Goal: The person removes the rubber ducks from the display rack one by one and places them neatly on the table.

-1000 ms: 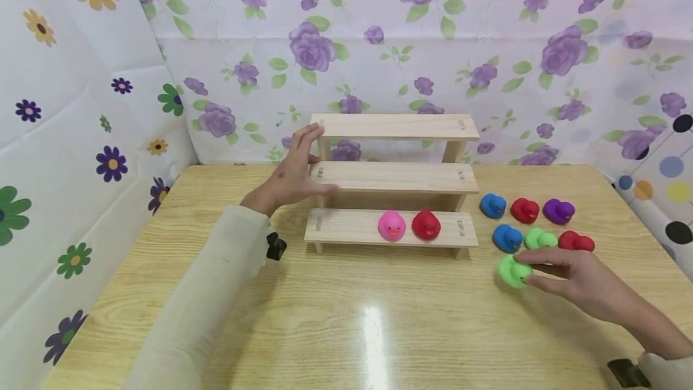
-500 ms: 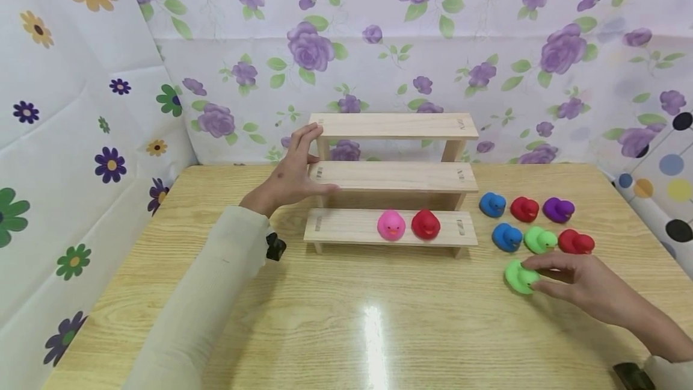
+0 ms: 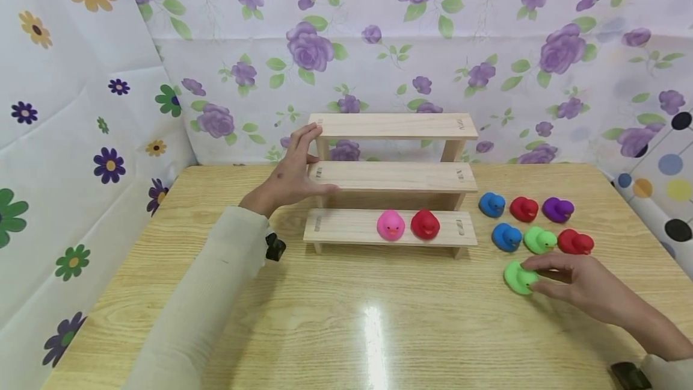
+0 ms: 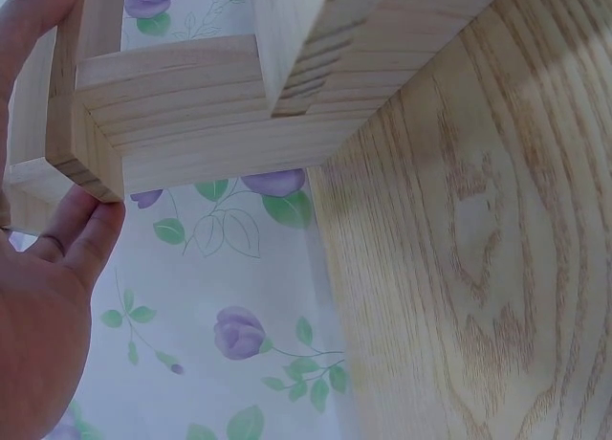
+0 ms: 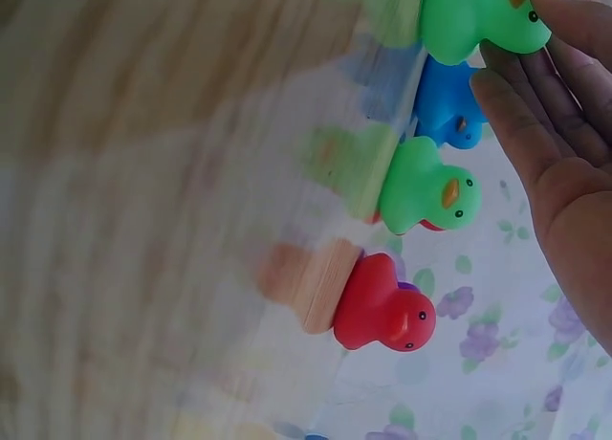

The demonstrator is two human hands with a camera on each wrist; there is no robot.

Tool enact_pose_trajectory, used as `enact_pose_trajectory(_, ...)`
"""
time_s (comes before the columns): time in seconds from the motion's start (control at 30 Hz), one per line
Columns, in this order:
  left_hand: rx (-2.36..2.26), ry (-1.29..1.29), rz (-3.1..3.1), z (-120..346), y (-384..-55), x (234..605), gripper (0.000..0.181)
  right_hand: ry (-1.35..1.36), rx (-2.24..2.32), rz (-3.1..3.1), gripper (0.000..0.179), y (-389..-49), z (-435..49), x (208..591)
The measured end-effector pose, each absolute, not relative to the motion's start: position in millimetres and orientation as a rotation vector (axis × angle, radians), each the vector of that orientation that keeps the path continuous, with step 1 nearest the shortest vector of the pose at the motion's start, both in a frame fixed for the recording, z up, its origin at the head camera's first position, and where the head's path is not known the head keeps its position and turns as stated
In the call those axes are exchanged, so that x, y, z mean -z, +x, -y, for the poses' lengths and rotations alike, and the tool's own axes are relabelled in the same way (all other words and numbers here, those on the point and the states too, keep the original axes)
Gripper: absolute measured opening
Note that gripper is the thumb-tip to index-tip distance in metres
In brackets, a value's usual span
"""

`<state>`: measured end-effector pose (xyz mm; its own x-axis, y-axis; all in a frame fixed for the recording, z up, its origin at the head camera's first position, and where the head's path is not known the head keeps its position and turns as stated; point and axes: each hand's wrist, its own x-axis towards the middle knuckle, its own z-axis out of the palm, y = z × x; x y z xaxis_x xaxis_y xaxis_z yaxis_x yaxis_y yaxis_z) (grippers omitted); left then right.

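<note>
A three-tier wooden shelf (image 3: 395,174) stands near the back of the table. My left hand (image 3: 289,172) grips its left end, fingers reaching up to the top board and thumb at the middle board's front edge. The left wrist view shows the hand (image 4: 43,325) around a board's end (image 4: 86,153). A pink rubber duck (image 3: 391,225) and a red rubber duck (image 3: 425,224) sit on the lowest board. To the right, my right hand (image 3: 587,284) pinches a bright green rubber duck (image 3: 518,277) by its head, low at the tabletop. That duck (image 5: 478,19) is cut off in the right wrist view.
Beyond the right hand, rubber ducks stand in two rows: blue (image 3: 492,204), red (image 3: 524,209) and purple (image 3: 557,209) behind; blue (image 3: 506,237), green (image 3: 539,239) and red (image 3: 575,242) in front. Floral cloth (image 3: 368,71) hangs behind the wood-grain table (image 3: 303,318).
My right hand has moved the green duck slightly right and toward me, down to the tabletop, and has stayed there for the last half second. The left hand keeps its hold on the shelf.
</note>
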<state>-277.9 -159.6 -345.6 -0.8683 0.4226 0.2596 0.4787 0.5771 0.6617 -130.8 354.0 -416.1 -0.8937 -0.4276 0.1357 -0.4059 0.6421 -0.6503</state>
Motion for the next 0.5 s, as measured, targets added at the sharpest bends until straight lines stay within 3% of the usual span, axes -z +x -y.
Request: enact_pose_trajectory(0.5,1.179,-0.768,2.725,158.5,-277.2,344.5,0.115,-0.685,1.081,-2.823,0.026,-131.3,-355.1,414.9)
